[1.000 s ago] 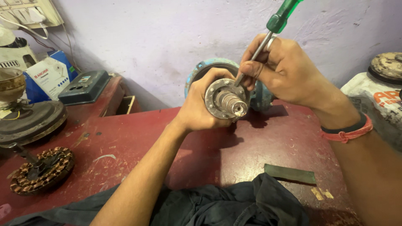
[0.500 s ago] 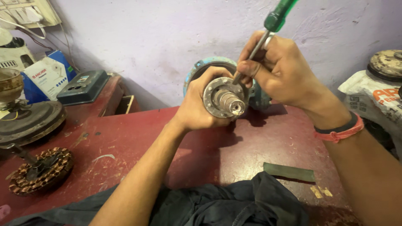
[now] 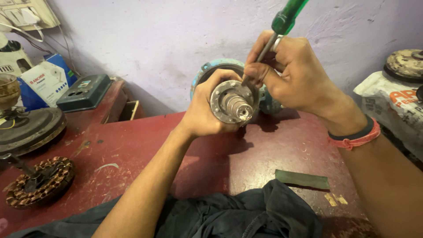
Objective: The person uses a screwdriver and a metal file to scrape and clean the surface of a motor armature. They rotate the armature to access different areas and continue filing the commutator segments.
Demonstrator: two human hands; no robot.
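Note:
My left hand (image 3: 203, 110) grips a round metal motor part (image 3: 232, 102) with a central shaft, held up above the red table, its flat face turned toward me. My right hand (image 3: 291, 75) is wrapped around the steel shank of a green-handled screwdriver (image 3: 286, 18). The screwdriver slants down to the left and its tip touches the upper right rim of the motor part. A light blue motor housing (image 3: 269, 102) stands on the table right behind both hands, mostly hidden by them.
The red table (image 3: 132, 145) carries a copper-wound stator (image 3: 37, 181) at the left, a dark round fan cover (image 3: 31, 128) behind it, a dark green strip (image 3: 302, 178) and a dark cloth (image 3: 238, 216) at the front. A white sack (image 3: 390, 105) sits at the right.
The hands and motor part stay in nearly the same place. My right hand has shifted slightly on the screwdriver, whose tip remains at the part's rim.

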